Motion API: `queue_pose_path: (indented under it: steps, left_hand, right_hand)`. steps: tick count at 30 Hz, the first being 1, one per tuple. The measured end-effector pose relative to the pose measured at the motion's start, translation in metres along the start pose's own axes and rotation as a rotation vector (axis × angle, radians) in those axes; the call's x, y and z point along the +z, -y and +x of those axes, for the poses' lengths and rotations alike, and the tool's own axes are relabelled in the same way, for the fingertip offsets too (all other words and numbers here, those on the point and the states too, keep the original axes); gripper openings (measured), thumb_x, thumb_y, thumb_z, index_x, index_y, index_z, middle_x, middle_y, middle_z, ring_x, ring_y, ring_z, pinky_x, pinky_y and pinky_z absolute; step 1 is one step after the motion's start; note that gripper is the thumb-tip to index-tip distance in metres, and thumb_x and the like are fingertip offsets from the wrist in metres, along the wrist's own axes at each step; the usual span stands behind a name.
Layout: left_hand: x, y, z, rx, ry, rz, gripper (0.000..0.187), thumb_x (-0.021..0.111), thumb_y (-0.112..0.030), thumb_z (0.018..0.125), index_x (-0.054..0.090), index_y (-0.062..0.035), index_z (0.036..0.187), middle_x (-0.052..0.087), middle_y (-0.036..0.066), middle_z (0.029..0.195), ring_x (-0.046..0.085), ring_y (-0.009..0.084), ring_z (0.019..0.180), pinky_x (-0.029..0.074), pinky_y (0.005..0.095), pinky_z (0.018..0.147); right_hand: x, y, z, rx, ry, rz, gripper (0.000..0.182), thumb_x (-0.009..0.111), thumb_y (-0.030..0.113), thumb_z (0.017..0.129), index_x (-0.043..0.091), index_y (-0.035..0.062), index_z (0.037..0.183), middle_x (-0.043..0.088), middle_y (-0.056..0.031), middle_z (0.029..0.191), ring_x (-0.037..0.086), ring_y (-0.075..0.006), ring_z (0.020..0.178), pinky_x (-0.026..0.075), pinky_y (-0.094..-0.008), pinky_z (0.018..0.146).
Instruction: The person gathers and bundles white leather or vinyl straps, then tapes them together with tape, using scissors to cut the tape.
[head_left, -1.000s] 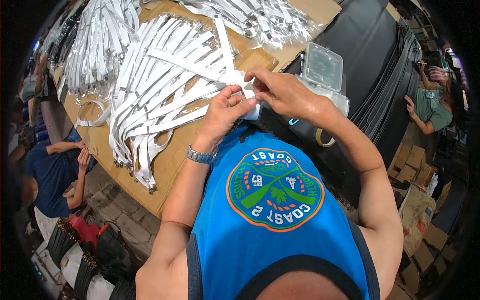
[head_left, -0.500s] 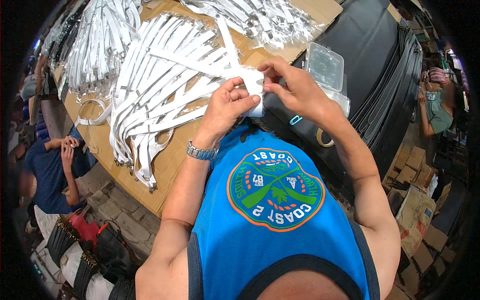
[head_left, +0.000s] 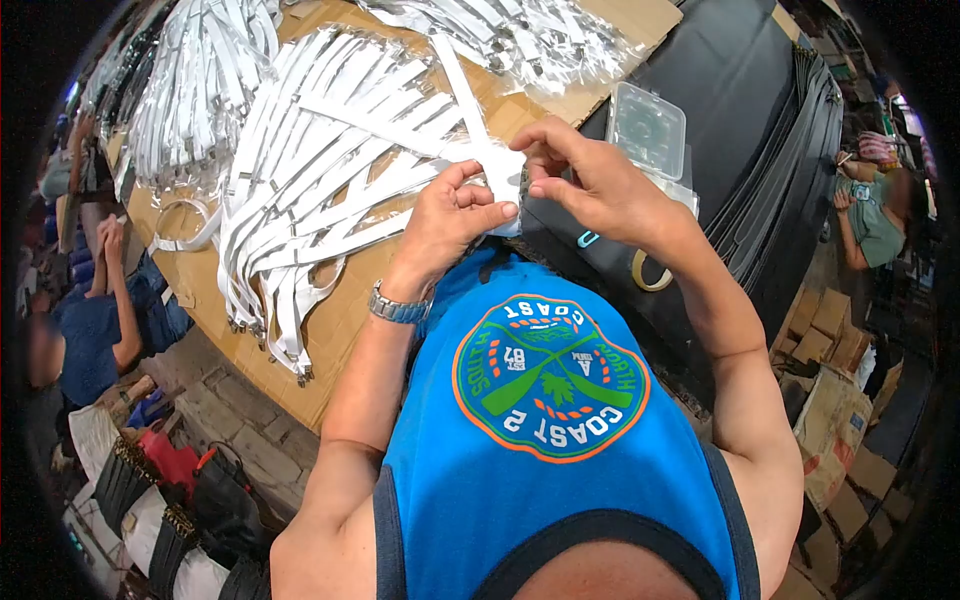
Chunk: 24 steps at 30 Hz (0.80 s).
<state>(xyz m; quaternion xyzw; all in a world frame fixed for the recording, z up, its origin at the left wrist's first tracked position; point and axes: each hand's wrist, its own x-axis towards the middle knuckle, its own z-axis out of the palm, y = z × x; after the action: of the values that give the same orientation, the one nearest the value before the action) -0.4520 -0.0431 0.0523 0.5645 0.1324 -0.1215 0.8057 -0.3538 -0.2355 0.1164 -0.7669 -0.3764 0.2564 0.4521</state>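
Both my hands meet over the near end of a long white strap (head_left: 470, 115) that runs away across the pile. My left hand (head_left: 450, 220), with a metal watch on the wrist, pinches the strap's end from below. My right hand (head_left: 590, 185) grips the same end from the right, thumb and forefinger closed on its clear plastic sleeve (head_left: 507, 175). Under the strap lies a fanned heap of white straps (head_left: 310, 170) on a cardboard-covered table (head_left: 345, 320).
A clear plastic box (head_left: 645, 130) and a roll of tape (head_left: 650, 272) sit on black sheet material (head_left: 740, 90) to the right. More bagged white straps (head_left: 510, 35) lie at the back. A seated person (head_left: 95, 320) is at left, another person (head_left: 875, 215) at right. Cardboard boxes (head_left: 830, 330) stand on the floor.
My right hand lifted off the strap end, shifted slightly right and regripped its sleeve. The left hand stayed pinched on it. The person at left raised an arm.
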Motion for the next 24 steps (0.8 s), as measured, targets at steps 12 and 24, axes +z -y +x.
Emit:
queue_pose_path:
  steps: [12,24]
  left_hand:
    - [-0.002,0.006,-0.003,0.03,0.035,0.067,0.071,0.079,-0.007,0.079,0.038,0.0094,0.135,0.064,0.003,0.085,0.06,0.0072,0.08,0.049,0.0208,0.07]
    - [-0.002,0.006,-0.002,0.016,0.016,0.012,0.047,0.067,-0.017,0.091,0.045,0.0039,0.127,0.062,0.003,0.083,0.056,0.0067,0.071,0.044,0.0202,0.061]
  right_hand:
    - [0.014,-0.011,0.016,-0.062,0.045,-0.228,0.043,0.062,0.002,0.083,0.049,0.0088,0.123,0.06,-0.0099,0.081,0.062,-0.0277,0.075,0.048,-0.0376,0.069]
    - [0.017,-0.013,0.014,-0.051,-0.016,-0.261,0.045,0.062,0.007,0.084,0.048,0.0103,0.127,0.063,-0.0089,0.082,0.064,-0.0289,0.075,0.05,-0.0381,0.069]
